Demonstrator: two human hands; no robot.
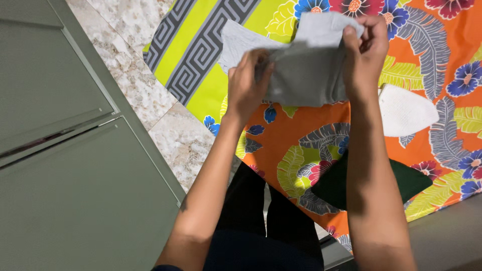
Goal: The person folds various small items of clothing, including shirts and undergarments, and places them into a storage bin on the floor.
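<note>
Both my hands hold up a grey cloth [306, 75] above a bright flowered sheet. My left hand [248, 83] pinches its lower left part, fingers curled into the fabric. My right hand [365, 47] grips its upper right corner, where a paler fold [324, 27] stands up. A light grey piece [238, 40] with a textured surface shows behind the cloth at the left; I cannot tell whether it is part of the same cloth.
The flowered sheet [311, 135], orange with a lime and grey patterned border [196, 50], covers a surface. On it lie a white padded piece [404, 110] and a dark green cloth [406, 180]. A green cabinet [65, 150] stands left, over a marbled floor [135, 80].
</note>
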